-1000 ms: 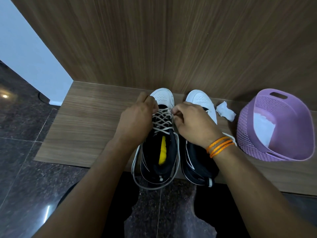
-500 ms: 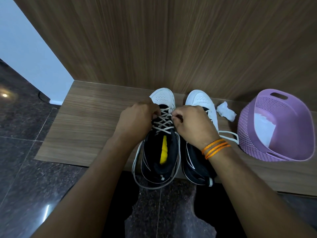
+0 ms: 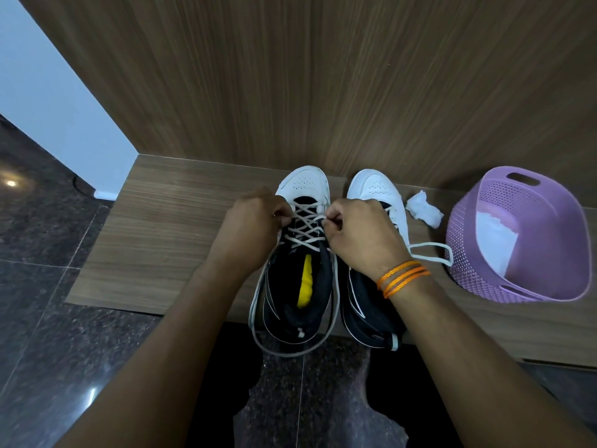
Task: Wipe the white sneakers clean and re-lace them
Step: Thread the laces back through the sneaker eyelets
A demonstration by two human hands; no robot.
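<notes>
Wood-panel wall at the back, low wooden ledge in front of it on dark stone floor. Lilac basket at right on the ledge, white cloth inside. Both sneakers are side by side mid-ledge, toes to the wall and heels overhanging the near edge: the left-side sneaker is being laced, the right-side sneaker looks unlaced. Left hand and right hand sit either side of the eyelets, fingers curled, each pinching the lace where it crosses; fingertips are partly hidden. Lace slack loops round the heel. A spare lace lies between the right-side sneaker and the basket, with a crumpled wipe just beside the toe. Orange thread band on the right wrist. Handling guess: shoes are light, uppers soft, soles stiff; the lace is limp and slips easily, so pinch it close to the eyelet and pull both sides evenly, or the shoe may slide off the edge.
</notes>
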